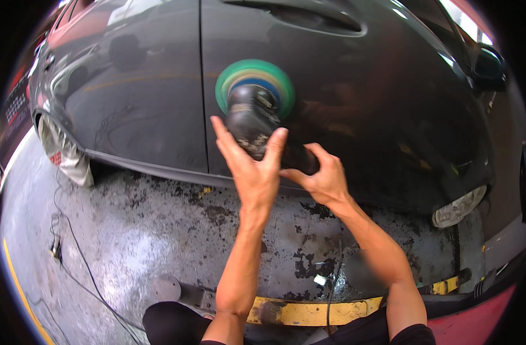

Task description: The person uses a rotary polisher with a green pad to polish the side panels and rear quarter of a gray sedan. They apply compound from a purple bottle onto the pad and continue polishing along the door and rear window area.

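A black rotary car polisher [254,116] with a green foam pad [232,71] on a blue backing plate lies against the dark grey car door [357,86], just right of the seam between two doors. My left hand [256,166] cups the polisher's head from below, thumb and fingers on either side of it. My right hand [325,174] grips the black handle at its rear end, lower right of the head. The pad's face is hidden against the door; its rim looks blurred.
A door handle [314,19] sits above the pad. Covered wheels [64,151] stand at both ends of the car. Cables [84,258] trail over the worn grey floor [168,241]. A yellow metal bar [306,311] lies low before me, with a red surface [474,321] at lower right.
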Demonstrator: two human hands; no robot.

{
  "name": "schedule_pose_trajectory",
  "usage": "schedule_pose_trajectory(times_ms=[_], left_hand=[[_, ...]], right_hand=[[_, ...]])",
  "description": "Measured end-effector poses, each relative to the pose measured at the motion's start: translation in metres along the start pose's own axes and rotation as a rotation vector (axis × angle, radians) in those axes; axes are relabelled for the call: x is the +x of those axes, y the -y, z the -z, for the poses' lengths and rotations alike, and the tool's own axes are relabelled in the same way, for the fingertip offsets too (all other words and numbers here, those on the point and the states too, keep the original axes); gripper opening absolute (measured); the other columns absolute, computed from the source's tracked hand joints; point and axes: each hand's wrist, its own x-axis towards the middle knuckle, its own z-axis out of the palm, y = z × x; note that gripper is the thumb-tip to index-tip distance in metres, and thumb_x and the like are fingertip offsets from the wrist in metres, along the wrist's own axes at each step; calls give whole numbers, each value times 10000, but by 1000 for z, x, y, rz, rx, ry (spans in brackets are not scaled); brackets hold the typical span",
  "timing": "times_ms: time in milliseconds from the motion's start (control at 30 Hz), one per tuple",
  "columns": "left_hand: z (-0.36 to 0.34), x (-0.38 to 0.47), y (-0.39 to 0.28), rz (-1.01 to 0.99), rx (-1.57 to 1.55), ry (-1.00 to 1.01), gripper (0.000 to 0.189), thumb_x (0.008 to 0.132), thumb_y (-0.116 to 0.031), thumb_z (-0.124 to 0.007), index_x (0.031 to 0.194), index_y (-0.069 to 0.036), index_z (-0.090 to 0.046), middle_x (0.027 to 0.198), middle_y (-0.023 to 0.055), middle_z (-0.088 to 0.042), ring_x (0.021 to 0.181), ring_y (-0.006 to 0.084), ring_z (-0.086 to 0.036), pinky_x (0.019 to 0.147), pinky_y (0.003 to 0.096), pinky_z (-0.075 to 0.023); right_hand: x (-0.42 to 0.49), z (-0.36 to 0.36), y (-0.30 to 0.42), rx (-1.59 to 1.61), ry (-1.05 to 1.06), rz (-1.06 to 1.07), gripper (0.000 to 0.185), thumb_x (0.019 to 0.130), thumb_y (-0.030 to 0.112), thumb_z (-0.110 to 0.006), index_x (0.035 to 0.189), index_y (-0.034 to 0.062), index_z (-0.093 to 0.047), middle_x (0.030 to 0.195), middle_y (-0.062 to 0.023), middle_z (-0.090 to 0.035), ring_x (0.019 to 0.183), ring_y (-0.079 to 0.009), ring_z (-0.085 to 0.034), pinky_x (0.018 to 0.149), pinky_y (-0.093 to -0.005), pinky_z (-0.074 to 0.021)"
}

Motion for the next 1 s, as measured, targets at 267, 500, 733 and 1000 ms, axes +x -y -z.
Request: schedule_pose_trajectory(times_ms=[267, 500, 733, 1000], left_hand=[[6, 71, -33, -167, -100, -59, 1045, 933, -328, -875, 1665, 85, -254, 1688, 312, -320, 1585, 386, -323, 1300, 467, -247], [-32, 39, -41, -338, 32, 89, 1032, 914, -319, -891, 1687, 3, -288, 1541, 254, -436, 1466, 378, -431, 1238, 484, -315], [-98, -26, -79, -538, 322, 259, 1154, 794, -469, -930, 1694, -102, -307, 1666, 240, -308, 1514, 449, -332, 1227, 636, -248], [-200, -52, -129, -807, 41, 526, 826, 829, -334, -886, 1559, -135, -556, 1614, 151, -502, 1548, 370, -407, 1252, 543, -280]], right_hand=[[34, -12, 58, 169, -75, -19, 795, 791, 616, -893, 1281, 18, -709, 1103, -200, -805, 1047, -376, -786, 912, -455, -624], [-1, -4, 14, 292, -237, -127, 828, 756, 659, -892, 1207, -10, -707, 996, -243, -787, 975, -410, -783, 839, -471, -610], [-44, 12, -53, 559, -472, -170, 561, 855, 458, -843, 1148, 10, -674, 942, -168, -753, 896, -259, -739, 799, -421, -559], [-57, 62, -110, 817, -677, -86, 634, 1054, 479, -688, 1348, -78, -626, 1179, -129, -732, 1098, -177, -633, 959, -353, -515]])
